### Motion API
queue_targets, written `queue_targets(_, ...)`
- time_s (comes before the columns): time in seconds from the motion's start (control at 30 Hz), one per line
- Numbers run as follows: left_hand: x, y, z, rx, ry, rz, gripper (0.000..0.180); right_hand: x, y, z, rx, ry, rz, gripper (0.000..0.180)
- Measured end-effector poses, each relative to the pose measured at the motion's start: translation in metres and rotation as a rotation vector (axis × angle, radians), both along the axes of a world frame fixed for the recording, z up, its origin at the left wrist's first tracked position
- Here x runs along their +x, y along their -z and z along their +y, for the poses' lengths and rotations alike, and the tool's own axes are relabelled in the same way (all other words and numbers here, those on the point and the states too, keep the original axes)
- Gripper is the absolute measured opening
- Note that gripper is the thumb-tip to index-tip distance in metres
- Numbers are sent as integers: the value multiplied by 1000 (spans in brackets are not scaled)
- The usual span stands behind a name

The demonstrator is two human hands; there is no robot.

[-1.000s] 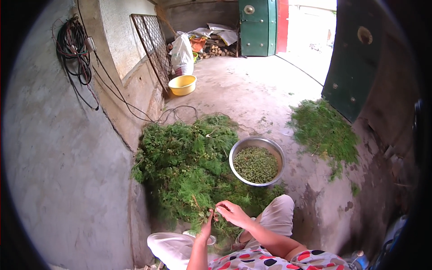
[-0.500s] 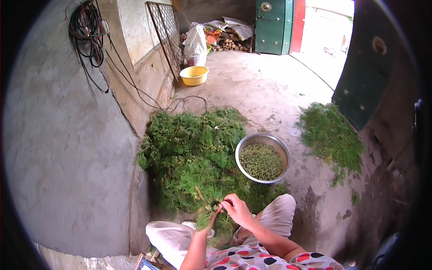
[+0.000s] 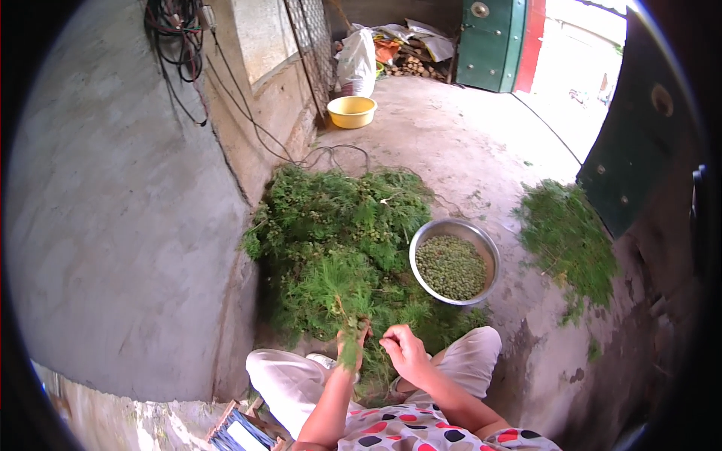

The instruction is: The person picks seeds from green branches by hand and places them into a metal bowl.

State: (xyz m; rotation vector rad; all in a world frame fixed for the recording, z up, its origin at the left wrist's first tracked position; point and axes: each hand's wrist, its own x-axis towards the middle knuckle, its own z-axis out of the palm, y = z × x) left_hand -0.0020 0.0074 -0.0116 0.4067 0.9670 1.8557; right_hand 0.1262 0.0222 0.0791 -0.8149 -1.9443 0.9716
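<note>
My left hand point(image 3: 362, 335) is closed around a leafy evergreen sprig point(image 3: 348, 326), whose feathery green foliage covers part of the fingers. Just to its right, apart from the sprig, is my right hand point(image 3: 406, 352), fingers curled and pinched together; anything between them is too small to make out. Beyond both hands spreads a large heap of cut evergreen branches point(image 3: 323, 225), with small round green cones among the leaves. To the right of the heap stands a metal basin point(image 3: 495, 263), partly filled with small green cones point(image 3: 451, 267).
A smaller pile of green branches point(image 3: 568, 237) lies at the right, near a dark door point(image 3: 635, 150). Farther off are a yellow basin point(image 3: 352, 113), a white sack point(image 3: 356, 64) and stacked firewood point(image 3: 416, 62). A grey wall point(image 3: 135, 248) rises on the left, with coiled cables point(image 3: 177, 37).
My right hand has drawn away from the sprig to the right; before, both hands met at it. The left hand still holds the sprig. The whole view has shifted slightly.
</note>
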Motion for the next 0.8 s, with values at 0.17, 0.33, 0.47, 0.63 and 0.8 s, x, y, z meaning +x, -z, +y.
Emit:
queue_targets(0.17, -14, -18, -11, -314, 204, 346, 23, 5, -1, 7, -747, -125, 390, 9)
queue_targets(0.33, -10, -22, -14, -252, 251, 321, 21, 10, 33, 30, -1253, -108, 689, 13)
queue_targets(0.47, -4, -28, -15, -205, 295, 410, 17, 4, 25, 20, -1015, -122, 454, 16)
queue_targets(0.63, 0, -34, -17, -213, 348, 412, 19, -1, 35, 21, -582, -29, 156, 14)
queue_targets(0.8, 0, -31, -14, -212, 229, 312, 22, 1, 23, 22, -650, -62, 310, 22)
